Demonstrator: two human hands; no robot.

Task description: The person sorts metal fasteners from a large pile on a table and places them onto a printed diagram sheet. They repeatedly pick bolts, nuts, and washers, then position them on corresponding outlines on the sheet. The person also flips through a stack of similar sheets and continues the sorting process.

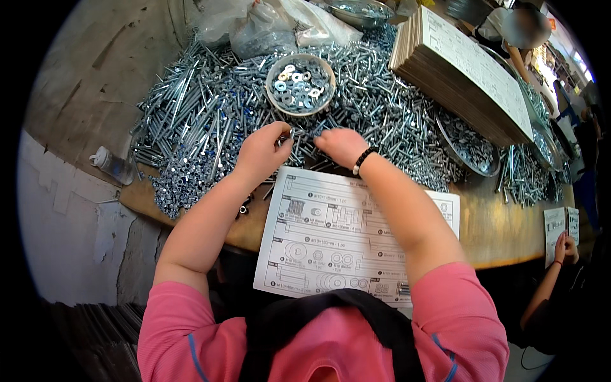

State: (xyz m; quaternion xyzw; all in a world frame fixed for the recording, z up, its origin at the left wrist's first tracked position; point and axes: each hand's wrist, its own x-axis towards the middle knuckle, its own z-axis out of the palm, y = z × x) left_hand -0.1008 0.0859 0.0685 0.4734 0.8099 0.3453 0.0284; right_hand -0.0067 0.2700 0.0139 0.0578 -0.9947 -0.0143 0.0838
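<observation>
My left hand [262, 151] is closed in a pinch at the near edge of a heap of loose bolts [382, 108]. A bit of shiny metal shows at its fingertips, too small to name. Close by on the right, my right hand [344, 146] has its fingers bent together over the bolts; what they hold, if anything, is hidden. A dark beaded bracelet circles that wrist. Below both hands lies a printed sheet [299, 235] with line drawings of fasteners, partly under my right forearm. A few small metal pieces [404, 289] rest at its lower right.
Behind my hands stands a round bowl of washers [301, 84]. Nuts [175, 188] are heaped at the left, near a clear bottle [113, 165]. To the right are a tall stack of printed sheets [468, 70] and a metal bowl [471, 149]. Other people's hands [563, 248] show at far right.
</observation>
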